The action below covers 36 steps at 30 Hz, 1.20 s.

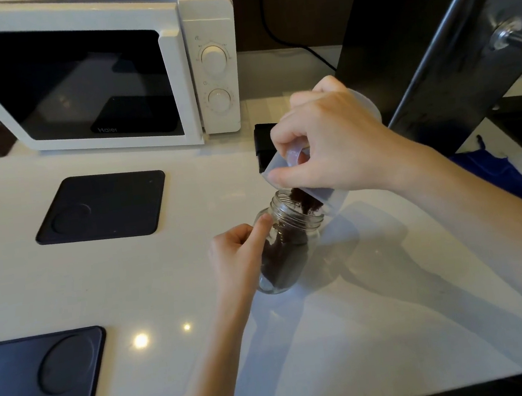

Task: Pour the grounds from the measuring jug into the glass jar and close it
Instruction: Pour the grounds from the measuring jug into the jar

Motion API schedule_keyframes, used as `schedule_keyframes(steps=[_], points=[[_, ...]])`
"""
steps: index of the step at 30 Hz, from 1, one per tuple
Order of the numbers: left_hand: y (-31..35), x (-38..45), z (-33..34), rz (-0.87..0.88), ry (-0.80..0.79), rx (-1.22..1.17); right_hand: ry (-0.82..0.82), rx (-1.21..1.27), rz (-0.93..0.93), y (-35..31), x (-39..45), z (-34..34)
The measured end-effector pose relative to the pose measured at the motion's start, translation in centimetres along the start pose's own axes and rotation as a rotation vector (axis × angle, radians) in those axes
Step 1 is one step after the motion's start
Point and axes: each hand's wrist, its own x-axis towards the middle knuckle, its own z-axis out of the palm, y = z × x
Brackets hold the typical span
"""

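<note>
A clear glass jar stands open on the white counter, partly filled with dark grounds. My left hand grips the jar's left side, forefinger up near its threaded neck. My right hand holds a translucent plastic measuring jug by its handle, tipped steeply over the jar mouth. Dark grounds are sliding from the jug's lip into the jar. I see no jar lid.
A white microwave stands at the back left. Two dark mats lie on the counter, one mid-left and one at the front left. A black object sits behind the jug. A blue cloth lies to the right.
</note>
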Motion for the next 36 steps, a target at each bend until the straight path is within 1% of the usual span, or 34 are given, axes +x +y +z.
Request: schedule_keyframes(steps=[10, 12, 15, 24, 29, 33, 36], points=[[-0.14, 0.06, -0.05, 0.01, 0.007, -0.007, 0.018, -0.025, -0.041, -0.13, -0.06, -0.07], [-0.14, 0.06, -0.02, 0.016, 0.01, 0.002, 0.015, -0.015, -0.026, -0.27, -0.13, -0.21], [-0.23, 0.16, 0.0, 0.015, 0.012, 0.02, 0.032, -0.054, -0.053, -0.32, -0.1, -0.17], [0.01, -0.06, 0.01, 0.029, 0.0, 0.018, 0.033, -0.059, -0.046, -0.31, 0.03, 0.28], [-0.01, -0.08, -0.03, 0.013, 0.001, 0.004, 0.034, -0.054, -0.066, -0.24, -0.06, 0.07], [0.02, -0.15, -0.08, 0.013, 0.003, -0.001, 0.056, -0.143, -0.133, -0.24, 0.02, 0.6], [0.07, -0.2, -0.08, 0.015, 0.001, 0.002, 0.063, -0.111, -0.123, -0.02, -0.06, 0.48]])
